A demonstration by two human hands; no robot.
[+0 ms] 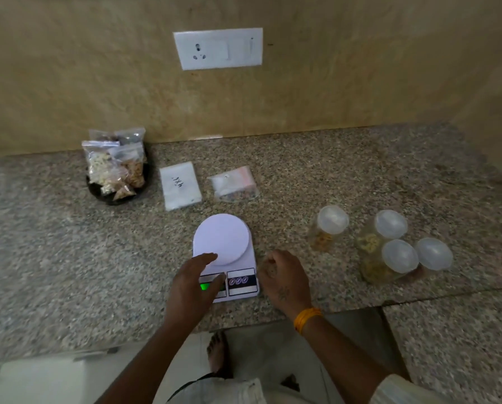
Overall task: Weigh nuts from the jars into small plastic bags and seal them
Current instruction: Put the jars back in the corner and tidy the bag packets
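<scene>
Progress: partly done, by the look of it. Several filled bags (114, 167) sit piled in a dark bowl (98, 191), well ahead and to the left of the left hand (195, 284). They look zipped, but seals are too small to confirm.

Current state:
- Scale (225, 255) is on, green display lit under the left hand. Platform is bare, no bag or nuts on it.
- Left hand is released, fingers straight, hovering over or touching the display/button strip. Can't tell which. Likely switching on or taring.
- Right hand (284, 277) rests just right of the scale on the worktop (54, 258), fingers curled in. Whether it holds anything, can't tell.
- Empty bag stock: flat white pack (180, 185) and a looser clear pack (234, 183), both just ahead of the scale, beyond the left fingertips.
- Four jars (389, 249) right of the right hand, all lidded. Nuts visible in three, fourth unclear.

Left for this round, as I judge it: pull a fresh bag, open a jar, fill on the platform to weight, seal, add to the bowl. Jars still hold plenty, so more rounds are likely.
</scene>
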